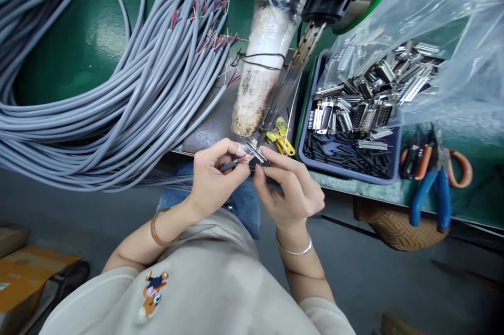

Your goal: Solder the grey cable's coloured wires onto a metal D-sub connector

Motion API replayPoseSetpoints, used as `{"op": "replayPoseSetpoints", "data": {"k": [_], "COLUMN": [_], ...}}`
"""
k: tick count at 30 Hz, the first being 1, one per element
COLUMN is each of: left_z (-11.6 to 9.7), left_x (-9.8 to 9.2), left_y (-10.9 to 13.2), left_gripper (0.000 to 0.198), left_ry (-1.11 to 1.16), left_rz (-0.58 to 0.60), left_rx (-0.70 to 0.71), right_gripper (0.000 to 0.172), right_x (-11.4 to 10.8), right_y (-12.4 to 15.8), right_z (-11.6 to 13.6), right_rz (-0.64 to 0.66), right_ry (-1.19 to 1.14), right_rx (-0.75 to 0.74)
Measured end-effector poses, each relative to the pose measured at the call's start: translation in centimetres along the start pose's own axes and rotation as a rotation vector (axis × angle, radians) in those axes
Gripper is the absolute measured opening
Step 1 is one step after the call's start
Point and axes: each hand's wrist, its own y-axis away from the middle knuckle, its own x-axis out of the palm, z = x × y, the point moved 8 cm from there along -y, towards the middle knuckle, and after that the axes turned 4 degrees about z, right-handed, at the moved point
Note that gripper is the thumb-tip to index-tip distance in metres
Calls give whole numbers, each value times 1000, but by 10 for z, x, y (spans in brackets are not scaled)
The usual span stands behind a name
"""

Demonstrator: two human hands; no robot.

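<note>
My left hand (220, 169) is closed, pinching the stripped end of a grey cable (228, 166) whose thin coloured wires (244, 158) fan out toward a metal D-sub connector (256, 152). Thumb and fingers of my right hand (289, 182) grip that connector from its right end. The wires lie against the connector's row of pins; whether any is joined to it I cannot tell. Just beyond the connector are the tip of a soldering iron (271, 109) and a white, plastic-wrapped tube (258, 70). A yellow clip-like piece (284, 138) lies beside them.
A big bundle of grey cables (129, 109) with stripped ends covers the left of the green table (59, 56). At right, a blue tray (354, 177) holds metal connectors (370, 98) and short black sleeves (350, 156). Blue-handled cutters (431, 193) and orange-handled scissors (460, 169) sit farther right.
</note>
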Motion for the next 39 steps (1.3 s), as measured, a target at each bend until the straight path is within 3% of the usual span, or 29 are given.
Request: {"op": "replayPoseSetpoints", "data": {"k": [4,7,9,11,13,15,20,23,32,39], "left_z": [3,-1,-3,-1,4,9,7,8,14,13], "left_x": [2,4,7,9,8,8,12,13,12,2], "left_y": [4,8,11,13,15,17,19,22,21,14], "left_gripper": [15,27,20,12,13,15,11,9,18,18], "left_ry": [79,188,256,315,348,359,375,359,285,352], "left_rz": [57,145,245,320,337,341,383,397,421,318], "left_rx": [-73,-96,-127,-192,-279,-343,-346,-348,-343,-358], "right_gripper": [18,16,12,6,6,12,27,26,9,7], "right_x": [-6,-4,-1,-10,-31,-43,-22,-11,-8,-6], "right_y": [4,6,10,14,16,15,-1,-7,-9,-5], "right_z": [-4,-17,-26,-30,-25,-15,8,14,25,30], "right_rz": [-60,-10,38,-46,-234,-275,137,248,335,333], "right_ry": [-33,-190,-303,-346,-305,-220,-45,-42,-28,26], "right_rx": [57,235,390,465,416,336,206,143,-1,-115]}}
